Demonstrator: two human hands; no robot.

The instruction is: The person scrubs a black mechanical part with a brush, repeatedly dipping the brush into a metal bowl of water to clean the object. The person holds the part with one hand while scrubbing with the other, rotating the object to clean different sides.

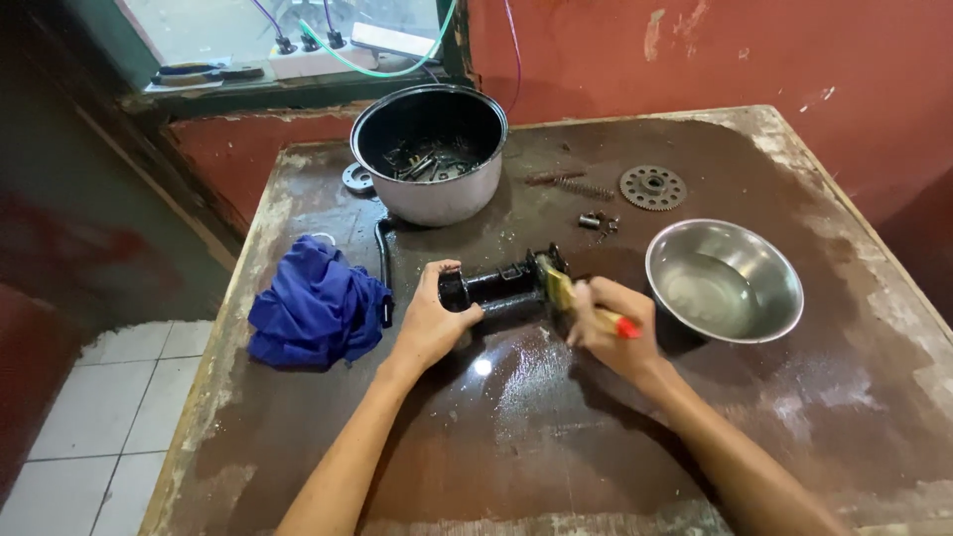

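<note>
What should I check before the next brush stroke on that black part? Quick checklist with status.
1. Left hand grips the black metal part: ok.
2. Right hand holds the brush, bristles at the part's end: ok.
3. Steel bowl close beside the right hand, holds liquid: ok.
4. Gear and springs lie apart from the hands: ok.
5. Blue cloth within left reach: ok.
6. Part's surface clean: cannot tell.
</note>
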